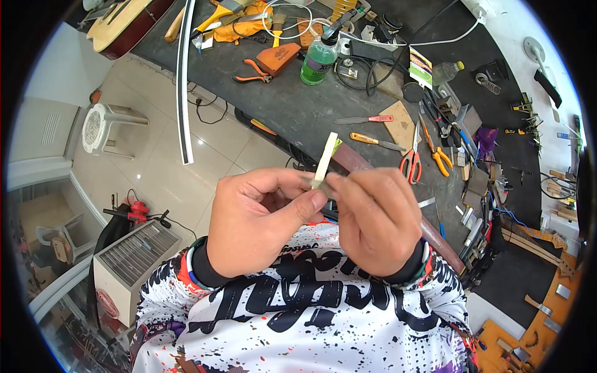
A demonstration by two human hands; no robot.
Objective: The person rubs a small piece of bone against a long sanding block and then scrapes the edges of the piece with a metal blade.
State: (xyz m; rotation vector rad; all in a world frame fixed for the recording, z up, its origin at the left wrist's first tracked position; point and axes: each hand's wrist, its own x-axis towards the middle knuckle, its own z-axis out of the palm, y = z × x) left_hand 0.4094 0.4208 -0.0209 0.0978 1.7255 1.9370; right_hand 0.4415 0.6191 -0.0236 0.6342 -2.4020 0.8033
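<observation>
In front of my chest, my left hand [258, 214] is closed, thumb and fingers pinching a slim cream-coloured bar [325, 156] near its lower end. The bar points up and away from me, tilted slightly right. My right hand [380, 221] is also closed, its fingertips meeting at the bar's lower end beside the left thumb. Something small and greyish shows between the fingertips, too blurred to name. Behind the bar, a long reddish-brown strip [354, 160] runs along the bench edge.
On the dark workbench [280, 93] lie red-handled scissors [410, 160], orange pliers [442, 160], an orange-handled knife [376, 141] and a red-handled file [364, 119]. A green spray bottle [318, 62] stands farther back. A guitar body [127, 25] is at upper left, a white stool [102, 128] below.
</observation>
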